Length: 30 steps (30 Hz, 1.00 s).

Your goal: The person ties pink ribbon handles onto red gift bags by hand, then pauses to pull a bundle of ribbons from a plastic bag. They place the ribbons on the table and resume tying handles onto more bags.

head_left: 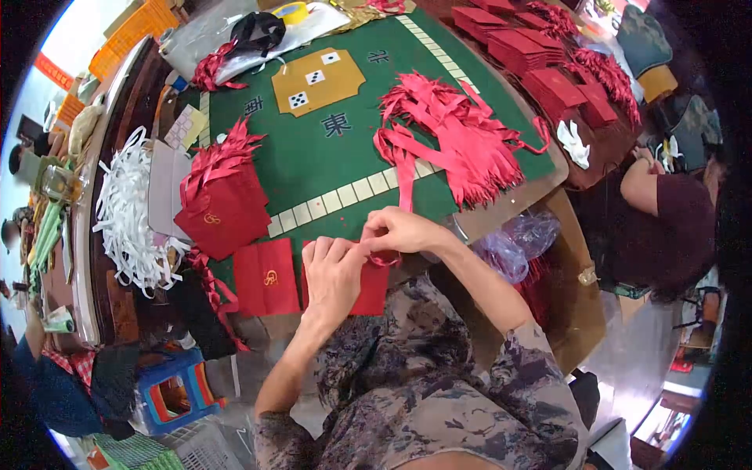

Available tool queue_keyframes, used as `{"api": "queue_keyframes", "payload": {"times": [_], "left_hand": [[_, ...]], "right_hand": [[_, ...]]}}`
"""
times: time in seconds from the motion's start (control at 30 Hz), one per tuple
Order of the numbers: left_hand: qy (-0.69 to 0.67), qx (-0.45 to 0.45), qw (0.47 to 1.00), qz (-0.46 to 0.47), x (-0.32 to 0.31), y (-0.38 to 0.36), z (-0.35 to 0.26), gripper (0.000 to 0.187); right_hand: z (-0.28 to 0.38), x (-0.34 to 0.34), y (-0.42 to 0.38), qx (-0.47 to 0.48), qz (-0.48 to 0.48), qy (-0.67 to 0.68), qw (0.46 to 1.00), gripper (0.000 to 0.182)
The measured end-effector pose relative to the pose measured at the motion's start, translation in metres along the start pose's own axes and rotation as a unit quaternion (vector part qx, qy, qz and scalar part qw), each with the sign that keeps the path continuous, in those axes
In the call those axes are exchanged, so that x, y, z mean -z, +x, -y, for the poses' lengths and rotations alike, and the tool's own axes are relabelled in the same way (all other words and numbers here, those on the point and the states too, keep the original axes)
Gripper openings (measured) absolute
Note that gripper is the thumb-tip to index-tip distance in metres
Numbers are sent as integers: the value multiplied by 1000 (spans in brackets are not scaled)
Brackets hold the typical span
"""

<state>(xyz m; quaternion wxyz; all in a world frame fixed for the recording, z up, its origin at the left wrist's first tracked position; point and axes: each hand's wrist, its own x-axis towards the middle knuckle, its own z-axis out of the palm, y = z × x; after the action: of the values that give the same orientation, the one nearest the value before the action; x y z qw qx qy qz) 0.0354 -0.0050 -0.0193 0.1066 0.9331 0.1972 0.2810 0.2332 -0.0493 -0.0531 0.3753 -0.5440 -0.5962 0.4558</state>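
At the near table edge my left hand lies over a red bag, its thumb and fingertips pinched together. My right hand meets it at the fingertips, pinching a thin red ribbon at the top of that bag. A flat red bag with a gold emblem rests just left of my hands. Behind it sits a stack of red bags with ribbons on top. A large bunch of loose red ribbons spreads over the green mat, beyond my right hand.
White strips are heaped at the left. Red packets are piled at the back right. A person in dark clothing sits at the right. Below the table edge are a cardboard box and a blue stool.
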Motion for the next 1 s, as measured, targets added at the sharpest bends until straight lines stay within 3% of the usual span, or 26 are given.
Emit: {"api": "queue_keyframes", "payload": {"times": [0.07,0.13,0.2,0.27,0.33,0.37,0.4,0.47,0.57,0.67,0.77,0.9,1.0], "left_hand": [[-51,67,996,39,7,2,4,15],[-82,95,991,53,12,6,11,17],[-78,130,985,76,16,9,18,19],[-85,132,985,73,15,8,27,19],[-217,145,947,187,18,13,30,16],[-191,138,949,207,19,11,23,13],[-149,107,968,171,21,14,19,10],[-223,154,951,152,10,12,34,8],[-284,188,927,156,10,14,37,12],[-295,222,913,175,18,12,48,17],[-291,251,916,114,22,7,69,19],[-296,272,911,96,39,15,82,20],[-329,277,899,75,43,19,86,20]], "right_hand": [[3,-4,8,-111,17,85,990,17],[-5,-15,19,-80,-13,114,990,14],[-10,-26,28,-74,-114,128,982,18],[-17,-28,36,-73,-119,129,982,19],[-14,-27,40,-59,-197,105,973,19],[-14,-20,42,-57,-220,103,968,19],[-11,-11,42,-81,-200,165,962,21],[-20,-4,42,-7,-258,-14,966,23],[-22,-1,28,34,-303,6,952,23],[-15,8,-6,-25,-340,0,940,17],[-37,3,-31,18,-377,-9,926,13],[-9,-9,-54,-19,-286,-120,951,12],[-1,-23,-45,61,-280,-242,927,19]]}}
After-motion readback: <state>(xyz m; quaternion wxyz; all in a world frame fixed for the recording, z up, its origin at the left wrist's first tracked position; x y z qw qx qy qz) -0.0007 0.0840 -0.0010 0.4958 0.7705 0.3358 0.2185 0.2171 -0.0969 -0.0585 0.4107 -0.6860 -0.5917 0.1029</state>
